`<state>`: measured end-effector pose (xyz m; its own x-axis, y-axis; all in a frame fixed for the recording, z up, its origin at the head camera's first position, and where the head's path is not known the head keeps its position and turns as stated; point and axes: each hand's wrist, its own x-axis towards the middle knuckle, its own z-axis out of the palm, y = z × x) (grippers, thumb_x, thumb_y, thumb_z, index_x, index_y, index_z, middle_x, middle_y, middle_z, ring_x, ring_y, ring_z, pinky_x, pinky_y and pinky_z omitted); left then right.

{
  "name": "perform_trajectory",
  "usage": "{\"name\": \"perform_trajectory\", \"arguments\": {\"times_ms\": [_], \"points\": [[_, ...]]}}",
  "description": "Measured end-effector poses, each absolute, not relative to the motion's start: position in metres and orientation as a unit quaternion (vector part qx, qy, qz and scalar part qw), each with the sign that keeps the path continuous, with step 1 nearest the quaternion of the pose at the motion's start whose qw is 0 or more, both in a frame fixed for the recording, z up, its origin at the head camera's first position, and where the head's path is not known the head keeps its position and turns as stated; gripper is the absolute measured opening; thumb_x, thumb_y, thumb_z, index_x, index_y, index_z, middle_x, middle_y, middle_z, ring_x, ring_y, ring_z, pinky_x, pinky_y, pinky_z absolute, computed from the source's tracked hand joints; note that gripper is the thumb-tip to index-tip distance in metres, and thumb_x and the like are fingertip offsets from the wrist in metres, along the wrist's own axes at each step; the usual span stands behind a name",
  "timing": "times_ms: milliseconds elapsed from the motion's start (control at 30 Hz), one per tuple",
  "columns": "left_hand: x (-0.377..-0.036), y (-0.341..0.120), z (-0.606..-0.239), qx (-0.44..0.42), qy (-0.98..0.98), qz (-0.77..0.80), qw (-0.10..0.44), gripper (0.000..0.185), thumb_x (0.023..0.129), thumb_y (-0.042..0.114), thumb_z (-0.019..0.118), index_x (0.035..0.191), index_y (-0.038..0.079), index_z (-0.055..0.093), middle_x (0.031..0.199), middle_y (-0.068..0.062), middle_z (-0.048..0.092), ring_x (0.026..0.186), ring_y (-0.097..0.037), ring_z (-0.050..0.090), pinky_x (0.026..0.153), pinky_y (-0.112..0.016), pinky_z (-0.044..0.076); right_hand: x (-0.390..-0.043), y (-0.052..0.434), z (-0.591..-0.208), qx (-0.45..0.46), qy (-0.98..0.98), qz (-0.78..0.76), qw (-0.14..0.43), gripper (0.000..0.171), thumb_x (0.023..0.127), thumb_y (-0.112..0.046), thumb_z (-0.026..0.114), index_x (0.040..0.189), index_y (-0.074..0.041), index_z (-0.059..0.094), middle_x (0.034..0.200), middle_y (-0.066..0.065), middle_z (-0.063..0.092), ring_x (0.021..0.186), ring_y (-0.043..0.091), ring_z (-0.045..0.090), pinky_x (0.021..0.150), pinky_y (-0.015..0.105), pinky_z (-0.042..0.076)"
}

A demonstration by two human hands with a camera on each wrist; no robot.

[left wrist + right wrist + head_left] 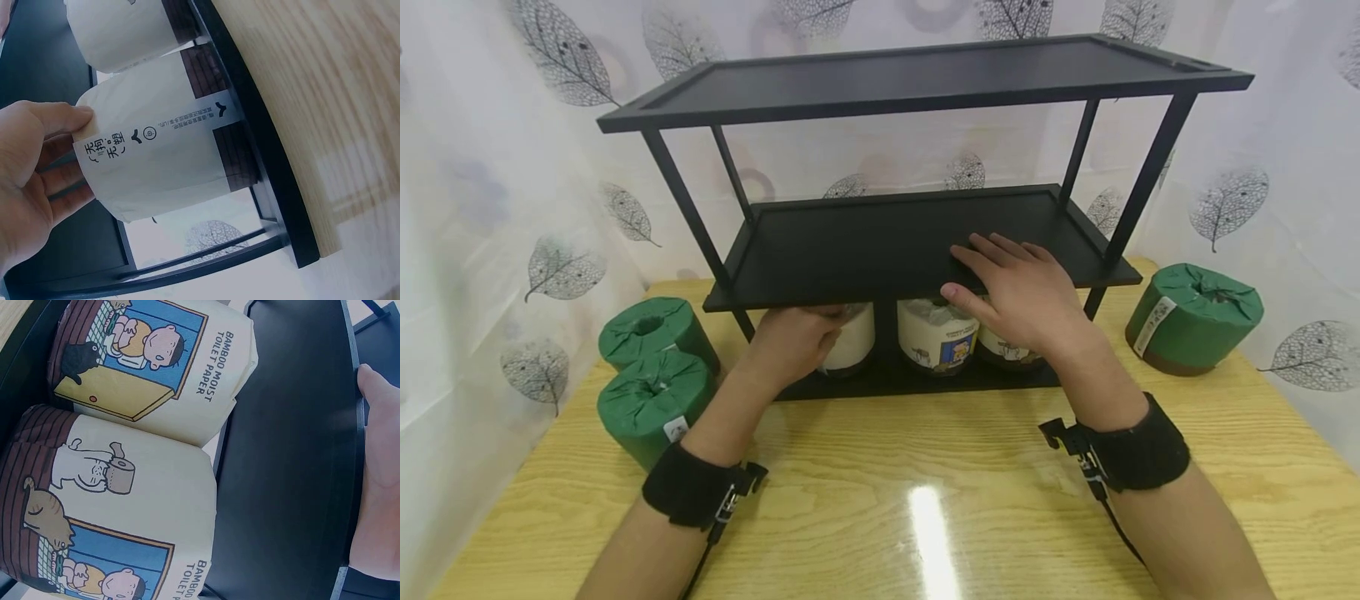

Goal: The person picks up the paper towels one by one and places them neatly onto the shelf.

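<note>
My left hand reaches under the middle board of a black shelf rack. It grips the top of a cream paper-wrapped toilet roll, thumb at the upper edge and fingers on the far side. That roll stands upright at the left of the lowest board. Two more cream toilet rolls, a middle one and a right one, stand beside it with cartoon prints. Flat on the front of the middle board rests my right hand, fingers extended; in the right wrist view its thumb lies over the board's edge.
Two green-wrapped rolls stand left of the rack, close to my left forearm. Another green-wrapped roll is at the right. The rack's top board spans above the hands. Everything stands on a wood-grain table before a leaf-patterned curtain.
</note>
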<state>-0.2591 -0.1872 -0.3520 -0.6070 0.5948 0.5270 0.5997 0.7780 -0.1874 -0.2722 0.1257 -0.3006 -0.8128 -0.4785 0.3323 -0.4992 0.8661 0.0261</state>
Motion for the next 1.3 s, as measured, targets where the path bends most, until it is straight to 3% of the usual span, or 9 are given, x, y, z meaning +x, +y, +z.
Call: {"name": "perform_trajectory", "arguments": {"times_ms": [333, 533, 667, 933, 1133, 1300], "points": [[-0.263, -0.184, -0.360, -0.330, -0.883, -0.025, 0.333, 0.016, 0.085, 0.018, 0.078, 0.099, 0.011, 0.080, 0.100, -0.006, 0.074, 0.084, -0.027, 0.069, 0.059, -0.041, 0.056, -0.272, 0.127, -0.302, 0.254, -0.953, 0.032, 0.161, 0.065, 0.101, -0.058, 0.043, 0.151, -0.017, 0.045, 0.157, 0.015, 0.041, 0.146, 0.037, 0.036, 0.117, 0.055, 0.029], [-0.262, -0.175, -0.365, -0.297, -0.891, -0.039, 0.341, 0.037, 0.084, 0.030, 0.080, 0.118, 0.016, 0.074, 0.110, -0.008, 0.073, 0.086, -0.028, 0.069, 0.054, -0.041, 0.055, -0.271, 0.127, -0.303, 0.255, -0.952, 0.034, 0.164, 0.065, 0.101, -0.058, 0.044, 0.151, -0.017, 0.045, 0.157, 0.015, 0.041, 0.146, 0.037, 0.036, 0.117, 0.055, 0.030], [-0.259, -0.168, -0.366, -0.272, -0.897, -0.028, 0.348, 0.038, 0.088, 0.032, 0.076, 0.123, 0.017, 0.072, 0.108, -0.009, 0.073, 0.082, -0.028, 0.069, 0.051, -0.040, 0.053, -0.272, 0.127, -0.302, 0.258, -0.951, 0.033, 0.169, 0.065, 0.101, -0.058, 0.043, 0.151, -0.017, 0.046, 0.157, 0.015, 0.042, 0.145, 0.037, 0.037, 0.117, 0.056, 0.031], [-0.258, -0.166, -0.368, -0.245, -0.912, -0.012, 0.329, 0.032, 0.091, 0.025, 0.073, 0.120, 0.012, 0.073, 0.107, -0.012, 0.072, 0.089, -0.033, 0.068, 0.080, -0.049, 0.056, -0.273, 0.125, -0.300, 0.258, -0.951, 0.031, 0.165, 0.065, 0.101, -0.059, 0.043, 0.151, -0.017, 0.045, 0.157, 0.015, 0.041, 0.146, 0.037, 0.036, 0.116, 0.056, 0.031], [-0.257, -0.167, -0.367, -0.246, -0.911, 0.005, 0.332, 0.033, 0.091, 0.020, 0.073, 0.124, 0.015, 0.072, 0.113, -0.011, 0.071, 0.094, -0.034, 0.069, 0.083, -0.051, 0.056, -0.273, 0.125, -0.299, 0.257, -0.952, 0.030, 0.165, 0.066, 0.100, -0.059, 0.042, 0.151, -0.018, 0.045, 0.157, 0.015, 0.041, 0.146, 0.037, 0.036, 0.116, 0.056, 0.031], [-0.258, -0.169, -0.365, -0.257, -0.908, 0.010, 0.330, 0.033, 0.091, 0.020, 0.073, 0.123, 0.015, 0.072, 0.107, -0.009, 0.072, 0.089, -0.032, 0.069, 0.080, -0.049, 0.057, -0.273, 0.126, -0.299, 0.257, -0.952, 0.032, 0.165, 0.065, 0.101, -0.059, 0.043, 0.151, -0.018, 0.045, 0.157, 0.015, 0.041, 0.146, 0.037, 0.036, 0.117, 0.056, 0.031]]}}
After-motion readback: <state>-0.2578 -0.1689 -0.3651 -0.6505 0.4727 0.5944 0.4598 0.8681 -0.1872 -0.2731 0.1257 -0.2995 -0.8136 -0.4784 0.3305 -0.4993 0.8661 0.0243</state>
